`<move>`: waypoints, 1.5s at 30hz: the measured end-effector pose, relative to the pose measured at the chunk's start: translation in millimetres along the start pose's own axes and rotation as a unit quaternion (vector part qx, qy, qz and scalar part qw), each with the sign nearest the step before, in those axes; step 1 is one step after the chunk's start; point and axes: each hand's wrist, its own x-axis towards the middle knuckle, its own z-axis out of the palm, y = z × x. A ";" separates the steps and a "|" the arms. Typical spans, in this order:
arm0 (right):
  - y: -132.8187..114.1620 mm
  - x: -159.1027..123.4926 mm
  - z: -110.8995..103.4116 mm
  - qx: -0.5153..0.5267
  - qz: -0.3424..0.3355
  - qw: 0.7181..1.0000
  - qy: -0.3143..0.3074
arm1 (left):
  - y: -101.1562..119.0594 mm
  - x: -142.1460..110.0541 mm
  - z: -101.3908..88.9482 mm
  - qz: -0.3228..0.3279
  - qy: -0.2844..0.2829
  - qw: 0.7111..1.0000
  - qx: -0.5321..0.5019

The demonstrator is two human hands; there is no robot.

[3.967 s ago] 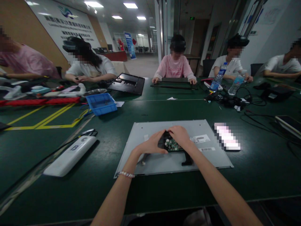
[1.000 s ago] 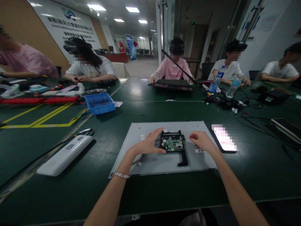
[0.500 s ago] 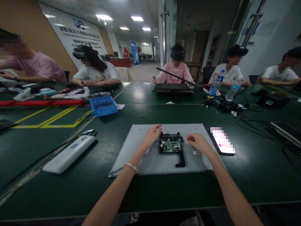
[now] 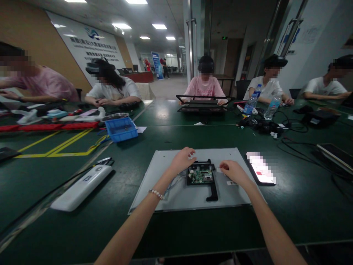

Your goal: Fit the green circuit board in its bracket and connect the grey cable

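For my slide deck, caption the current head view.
Left hand and right hand flank a framed circuit board on a gray panel.

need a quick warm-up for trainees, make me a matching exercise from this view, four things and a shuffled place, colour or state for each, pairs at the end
Things:
1. circuit board
2. phone
3. bin
4. bracelet

Places, colours or states:
A. blue, on the far left side of the grey panel
B. worn, with pale beads
C. on the grey panel, between the left hand and the right hand
D. beside the grey panel's right edge, screen lit

Right pairs: 1-C, 2-D, 3-A, 4-B
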 end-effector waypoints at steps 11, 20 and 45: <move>-5.6 -0.8 -3.6 0.018 0.004 1.000 -0.007 | 14.5 6.2 2.9 0.033 -0.080 0.981 0.174; -6.4 2.6 -9.1 0.059 0.020 0.998 -0.001 | 13.5 23.2 -0.6 0.051 -0.071 0.976 0.197; 2.4 -9.5 -19.1 0.035 0.027 0.999 -0.002 | 19.6 -54.9 -15.0 0.029 -0.009 1.000 -0.002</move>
